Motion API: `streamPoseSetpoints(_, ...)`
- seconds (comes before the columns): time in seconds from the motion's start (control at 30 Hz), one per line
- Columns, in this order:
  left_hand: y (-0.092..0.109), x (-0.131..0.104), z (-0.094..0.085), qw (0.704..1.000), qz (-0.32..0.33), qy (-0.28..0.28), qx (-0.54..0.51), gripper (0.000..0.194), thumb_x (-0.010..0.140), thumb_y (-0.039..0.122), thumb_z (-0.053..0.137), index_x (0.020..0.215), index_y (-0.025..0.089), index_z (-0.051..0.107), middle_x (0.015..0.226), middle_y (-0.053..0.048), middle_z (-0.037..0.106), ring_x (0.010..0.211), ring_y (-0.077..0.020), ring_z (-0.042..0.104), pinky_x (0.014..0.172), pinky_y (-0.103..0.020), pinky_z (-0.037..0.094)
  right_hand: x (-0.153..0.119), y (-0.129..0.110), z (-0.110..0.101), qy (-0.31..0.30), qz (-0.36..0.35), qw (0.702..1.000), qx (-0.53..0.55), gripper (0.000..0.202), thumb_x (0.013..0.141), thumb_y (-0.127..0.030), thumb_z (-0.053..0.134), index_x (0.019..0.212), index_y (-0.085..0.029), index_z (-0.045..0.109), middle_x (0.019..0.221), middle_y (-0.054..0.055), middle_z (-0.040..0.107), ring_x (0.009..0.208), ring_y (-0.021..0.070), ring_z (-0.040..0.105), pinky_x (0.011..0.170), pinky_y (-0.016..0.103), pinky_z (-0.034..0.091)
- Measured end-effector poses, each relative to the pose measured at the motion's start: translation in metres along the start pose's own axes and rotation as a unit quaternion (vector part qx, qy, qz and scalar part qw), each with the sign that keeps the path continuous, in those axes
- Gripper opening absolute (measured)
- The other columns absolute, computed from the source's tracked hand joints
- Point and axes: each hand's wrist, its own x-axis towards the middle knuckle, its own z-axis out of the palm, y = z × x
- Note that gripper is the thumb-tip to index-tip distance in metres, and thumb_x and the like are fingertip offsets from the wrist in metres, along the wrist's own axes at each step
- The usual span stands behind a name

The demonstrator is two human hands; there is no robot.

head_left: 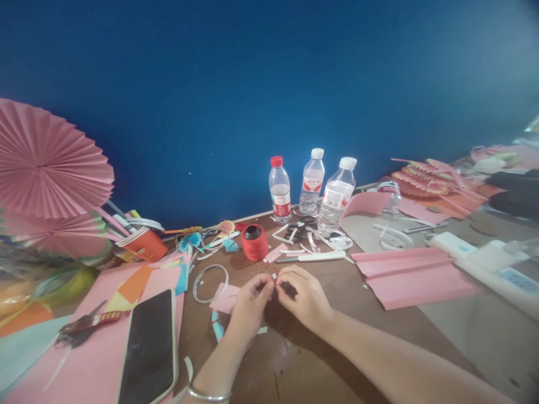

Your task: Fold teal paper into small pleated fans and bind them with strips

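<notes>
My left hand point(256, 292) and my right hand point(309, 297) meet fingertip to fingertip above the brown tabletop. Thumb and forefinger are pinched closed on each. Between the fingertips shows a small white piece point(274, 276), perhaps paper or tape; it is too small to name surely. A pink paper piece point(227, 297) lies just left of my left hand, with a light-blue strip point(218, 326) below it. Beyond the hands stands a red thread spool point(254, 243). To its right rests a white-handled knife or cutter point(322, 256).
Three plastic bottles point(311, 185) stand near the blue wall. A phone point(149, 348) lies on pink paper at left, with pliers point(88, 325) beside it. A tilted red paper cup point(145, 244) holds pens. Pleated pink paper point(415, 275) and a white power strip point(492, 269) occupy the right.
</notes>
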Motion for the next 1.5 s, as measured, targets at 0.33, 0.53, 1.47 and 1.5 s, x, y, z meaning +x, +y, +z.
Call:
streamPoseSetpoints(0.33, 0.0020, 0.0006, 0.0008, 0.998, 0.030, 0.010, 0.060, 0.019, 0.076, 0.034, 0.054, 0.068, 0.016, 0.055, 0.070, 0.001, 0.054, 0.064, -0.0128, 0.047, 0.059, -0.022, 0.036, 0.0021, 0.0003, 0.0003, -0.002, -0.003, 1.000, -0.018, 0.013, 0.070, -0.007, 0.047, 0.074, -0.019, 0.051, 0.079, 0.004, 0.055, 0.079, 0.0177, 0.051, 0.072, 0.029, 0.043)
streamPoseSetpoints(0.53, 0.0065, -0.0015, 0.0024, 0.986, 0.101, 0.024, 0.129, 0.015, 0.078, 0.027, 0.051, 0.067, 0.017, 0.054, 0.078, -0.002, 0.056, 0.077, -0.0166, 0.052, 0.072, -0.026, 0.039, 0.0024, -0.0003, 0.0014, -0.020, 0.016, 1.000, -0.019, 0.014, 0.068, -0.006, 0.046, 0.070, -0.019, 0.047, 0.077, 0.004, 0.052, 0.077, 0.0179, 0.049, 0.072, 0.030, 0.041)
streamPoseSetpoints(1.47, 0.0065, -0.0013, -0.0041, 0.951, 0.155, 0.177, 0.202, 0.013, 0.078, 0.030, 0.051, 0.076, 0.019, 0.059, 0.087, -0.005, 0.059, 0.087, -0.0213, 0.054, 0.079, -0.031, 0.040, 0.0037, -0.0015, -0.0042, -0.035, 0.067, 0.995, -0.060, 0.015, 0.069, -0.006, 0.042, 0.066, -0.020, 0.045, 0.066, 0.000, 0.050, 0.065, 0.0157, 0.046, 0.062, 0.027, 0.036)
streamPoseSetpoints(1.5, 0.0062, -0.0008, -0.0041, 0.952, 0.153, 0.175, 0.197, 0.014, 0.078, 0.031, 0.052, 0.075, 0.019, 0.059, 0.086, -0.005, 0.060, 0.086, -0.0209, 0.054, 0.079, -0.031, 0.040, 0.0033, -0.0020, -0.0045, -0.026, 0.068, 0.997, -0.038, 0.012, 0.073, -0.009, 0.043, 0.072, -0.020, 0.048, 0.070, 0.001, 0.052, 0.068, 0.0158, 0.048, 0.064, 0.027, 0.038)
